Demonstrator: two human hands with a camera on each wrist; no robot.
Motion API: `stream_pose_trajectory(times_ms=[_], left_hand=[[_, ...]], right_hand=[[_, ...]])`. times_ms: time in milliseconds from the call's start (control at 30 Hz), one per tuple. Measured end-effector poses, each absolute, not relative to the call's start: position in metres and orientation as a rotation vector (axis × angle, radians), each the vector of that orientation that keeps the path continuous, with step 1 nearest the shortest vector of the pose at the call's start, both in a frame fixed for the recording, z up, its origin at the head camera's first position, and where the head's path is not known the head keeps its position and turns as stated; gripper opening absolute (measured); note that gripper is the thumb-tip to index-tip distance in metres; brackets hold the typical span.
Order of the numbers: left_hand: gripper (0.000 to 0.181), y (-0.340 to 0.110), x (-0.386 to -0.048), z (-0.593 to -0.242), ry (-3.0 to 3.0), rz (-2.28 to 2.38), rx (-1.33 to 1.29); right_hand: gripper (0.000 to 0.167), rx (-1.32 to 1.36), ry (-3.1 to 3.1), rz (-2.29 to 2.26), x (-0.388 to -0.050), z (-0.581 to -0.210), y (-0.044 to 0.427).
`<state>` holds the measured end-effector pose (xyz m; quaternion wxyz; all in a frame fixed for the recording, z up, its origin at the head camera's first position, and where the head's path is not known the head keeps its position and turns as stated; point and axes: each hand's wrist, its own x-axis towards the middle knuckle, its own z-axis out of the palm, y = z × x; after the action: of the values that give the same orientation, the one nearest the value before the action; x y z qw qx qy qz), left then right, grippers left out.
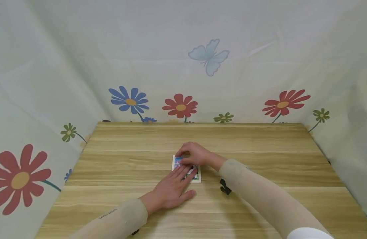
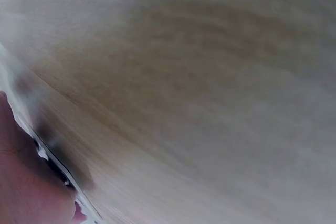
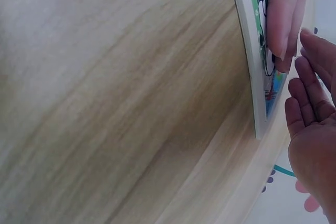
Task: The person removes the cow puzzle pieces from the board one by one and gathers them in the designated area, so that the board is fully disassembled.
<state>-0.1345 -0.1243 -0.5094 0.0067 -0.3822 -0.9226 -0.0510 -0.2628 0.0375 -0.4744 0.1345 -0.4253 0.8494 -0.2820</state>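
Note:
A small flat board (image 1: 196, 179) with a cartoon picture and a pale border lies on the table. My left hand (image 1: 172, 191) rests across the picture, its fingers straight and thumb spread to the side. Over the far left part of the board, my right hand (image 1: 198, 154) bends its thumb and index finger down at the picture; whether they pinch anything is hidden. From the right wrist view, the board (image 3: 252, 56) appears edge-on, with left-hand fingers on it and the right hand (image 3: 312, 140) close beside them. The left wrist view catches only part of the left hand (image 2: 31, 184) beside the board's edge.
The wood-grain table (image 1: 126, 142) meets a pale cloth wall (image 1: 159, 66) printed with flowers and a butterfly at its far edge. Similar cloth hangs on both sides. A black device (image 1: 225, 187) sits under the right wrist.

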Motion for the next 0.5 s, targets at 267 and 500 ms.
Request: stream_pose_trajectory(times_ms=[267, 500], left_hand=[[0.071, -0.1239, -0.1353, -0.5105, -2.872, -0.158, -1.205], [0.071, -0.1243, -0.1358, -0.5135, -2.878, -0.155, -1.194]], right_hand=[[0.023, -1.193, 2.486, -0.787, -0.2645, -0.4786, 0.0359], [0.021, -1.193, 2.485, -0.810, -0.2667, -0.4809, 0.0336]])
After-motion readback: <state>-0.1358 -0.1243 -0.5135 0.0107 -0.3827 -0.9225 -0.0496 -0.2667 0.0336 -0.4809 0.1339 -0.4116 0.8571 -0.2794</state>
